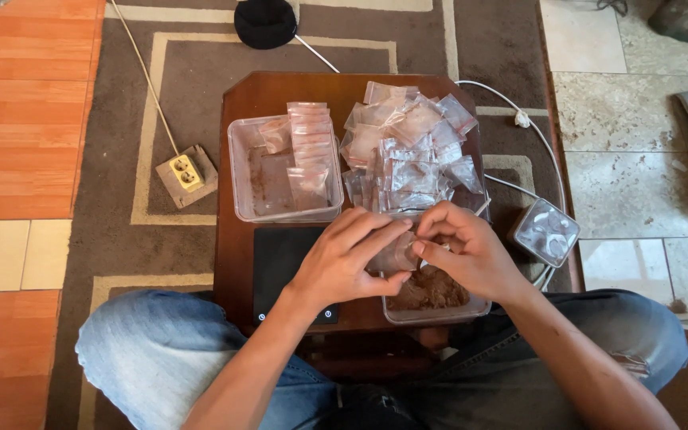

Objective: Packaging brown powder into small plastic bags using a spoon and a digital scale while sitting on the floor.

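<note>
My left hand [345,259] and my right hand [465,248] meet over a clear plastic container [408,315] that holds brown powder [430,289]. Both grip a small clear plastic bag [396,256] between the fingers. What looks like a spoon handle [422,263] shows at my right fingertips. A heap of small clear bags [409,147] lies just beyond my hands on the small dark wooden table [236,255]. A black flat scale [280,263] sits under my left wrist.
A second clear container [242,171] at the table's left holds a row of pink-edged small bags [310,147]. On the rug are a yellow power socket on a board [186,173], a black round object [265,21], and a clear box [546,232] beside white cables.
</note>
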